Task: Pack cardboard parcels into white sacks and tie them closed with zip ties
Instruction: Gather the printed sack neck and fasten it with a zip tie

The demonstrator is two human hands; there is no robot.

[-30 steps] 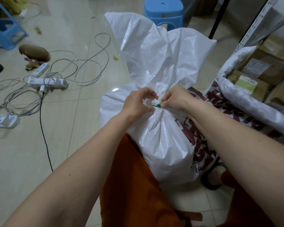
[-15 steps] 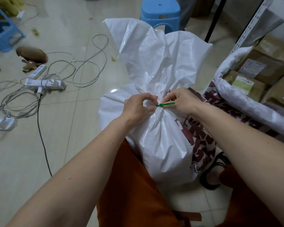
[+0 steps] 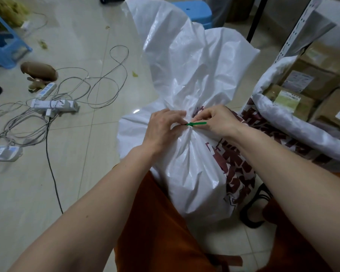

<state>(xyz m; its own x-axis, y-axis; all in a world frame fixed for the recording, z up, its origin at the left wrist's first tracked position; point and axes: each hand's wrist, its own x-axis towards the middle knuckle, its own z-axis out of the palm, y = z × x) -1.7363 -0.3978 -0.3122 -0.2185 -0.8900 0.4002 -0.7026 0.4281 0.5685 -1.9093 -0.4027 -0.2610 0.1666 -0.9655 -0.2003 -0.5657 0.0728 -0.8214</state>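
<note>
- The green zip tie (image 3: 196,124) circles the gathered neck of the white sack (image 3: 192,173); its free tail lies roughly level, long axis running left to right, tip pointing toward the person's right.
- The right hand (image 3: 217,120) has fingers curled over the tail, pinching it close to the neck.
- The left hand (image 3: 163,127) pinches the tie's head end against the bunched fabric, fingers curled at the neck.
- The sack stands upright on the tiled floor (image 3: 86,154) between the person's knees, which are clad in orange cloth (image 3: 155,222); its long axis is near vertical, the loose mouth flaring upward above the tie.
- Dark red printing shows on the sack's right flank.
- Just right of it lies a second white sack (image 3: 294,126), mouth open, with cardboard parcels (image 3: 310,83) bearing labels inside.
- A sandalled foot (image 3: 253,209) sits on the floor at the tied sack's lower right.
- Beyond the sack a blue stool (image 3: 194,11) is partly hidden by the flared mouth.
- A perforated white shelf upright (image 3: 296,28) rises at the right edge of the floor.
- Well apart, toward the floor's left edge, lie tangled cables (image 3: 98,81), a power strip (image 3: 53,106) and a brown object (image 3: 39,70) that I cannot identify.
- Another blue stool (image 3: 2,46) stands in the far left corner.
</note>
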